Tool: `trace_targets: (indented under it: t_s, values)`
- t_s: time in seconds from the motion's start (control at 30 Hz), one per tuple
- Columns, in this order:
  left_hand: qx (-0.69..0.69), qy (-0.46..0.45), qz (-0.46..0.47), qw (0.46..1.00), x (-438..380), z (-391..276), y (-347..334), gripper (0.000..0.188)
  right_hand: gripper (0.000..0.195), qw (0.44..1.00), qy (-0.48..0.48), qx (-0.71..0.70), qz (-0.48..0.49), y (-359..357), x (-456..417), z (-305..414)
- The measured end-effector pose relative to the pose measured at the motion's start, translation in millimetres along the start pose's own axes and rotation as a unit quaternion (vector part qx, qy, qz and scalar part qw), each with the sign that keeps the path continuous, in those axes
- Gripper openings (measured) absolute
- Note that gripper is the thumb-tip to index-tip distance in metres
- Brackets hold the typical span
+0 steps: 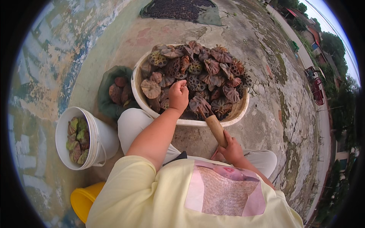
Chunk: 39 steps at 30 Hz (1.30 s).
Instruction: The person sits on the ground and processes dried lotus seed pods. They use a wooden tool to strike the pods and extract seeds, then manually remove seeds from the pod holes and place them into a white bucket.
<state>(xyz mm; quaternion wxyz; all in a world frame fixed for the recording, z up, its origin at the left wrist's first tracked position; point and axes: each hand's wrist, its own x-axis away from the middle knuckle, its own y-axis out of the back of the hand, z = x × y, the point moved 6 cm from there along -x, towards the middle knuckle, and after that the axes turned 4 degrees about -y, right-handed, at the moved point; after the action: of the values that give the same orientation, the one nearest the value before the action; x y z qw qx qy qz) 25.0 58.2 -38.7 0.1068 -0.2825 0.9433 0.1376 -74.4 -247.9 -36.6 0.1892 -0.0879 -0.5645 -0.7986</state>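
Note:
Before me stands an oval woven basket with a pale rim, heaped with dried brown lotus seed pods. My left hand hovers over the left middle of the heap, fingers curled. Whether anything is pinched in them is hidden. My right hand is wrapped around the thick wooden handle of a pronged tool. Its two thin, rust-coloured prongs point away from me, over the basket's near rim, beside a wrinkled pod. Some pods show their pitted faces; dark loose seeds lie among them near the rim.
At left, a white bucket holds greenish pods, and a dark green mesh bag holds brown ones. A yellow bucket lies below. Dark seeds spread on a green net farther off. A painted wall rises left.

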Motion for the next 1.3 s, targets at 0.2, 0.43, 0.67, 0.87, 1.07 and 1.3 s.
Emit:
trace_targets:
  t_s: [0.2, 0.43, 0.67, 0.87, 1.07, 1.3]
  values:
    - [-0.148, -0.282, 0.333, 0.888, 87.8, -40.8, -64.1, 0.036, 0.081, 1.0, 0.003, 0.005, 0.014, 1.1, -5.0, 8.5]
    - [-0.151, -0.455, 0.293, 0.827, 121.0, -87.0, -68.1, 0.046, 0.085, 0.978, 0.122, -0.062, -0.158, 13.0, 6.7, 12.2]
    - [-0.264, -0.367, 0.402, 0.796, 135.2, -45.0, -91.3, 0.049, 0.084, 0.997, 0.064, -0.01, -0.039, 11.2, -6.2, 10.4]
    - [-0.176, -0.36, 0.368, 0.839, 142.4, -36.3, -87.8, 0.049, 0.081, 0.998, 0.062, -0.001, -0.025, 12.6, 1.1, 13.7]
    - [-0.152, -0.423, 0.278, 0.849, 121.1, -86.5, -69.1, 0.051, 0.084, 0.983, 0.141, -0.027, -0.117, 26.3, 2.6, 16.2]
    - [-0.233, -0.319, 0.44, 0.807, 144.0, -24.8, -95.2, 0.053, 0.085, 0.998, 0.046, 0.028, 0.013, 2.5, -4.8, 10.7]
